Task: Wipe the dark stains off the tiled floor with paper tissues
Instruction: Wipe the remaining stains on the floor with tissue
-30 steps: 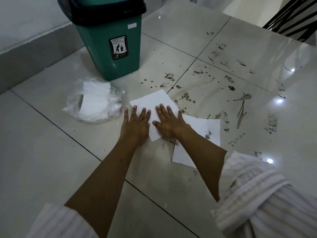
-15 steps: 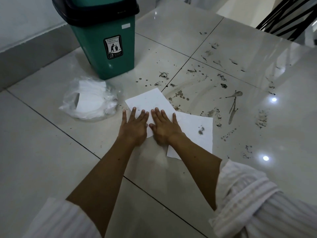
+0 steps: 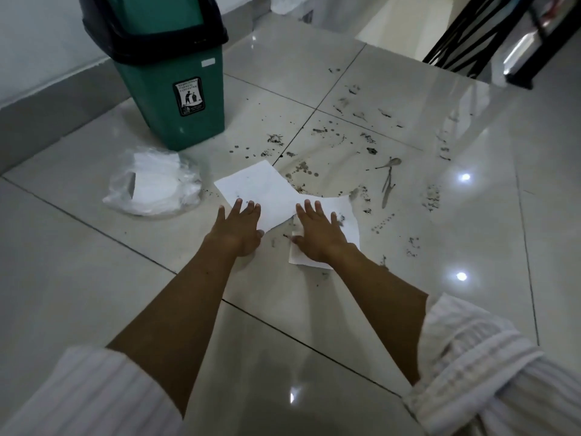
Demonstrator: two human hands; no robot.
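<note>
Two white paper tissues lie flat on the glossy tiled floor. My left hand presses with straight fingers on the near corner of the left tissue. My right hand presses flat on the right tissue, which shows a few dark smudges. Dark stains are scattered over the tiles just beyond and to the right of the tissues, with a long smear further right.
A green bin with a black lid stands at the back left by the wall. A clear plastic bag of white tissues lies left of my hands. Black metal furniture legs stand at the back right.
My hands have moved apart: the right hand has shifted right from the left tissue onto the right one. The left hand stays on the left tissue.
</note>
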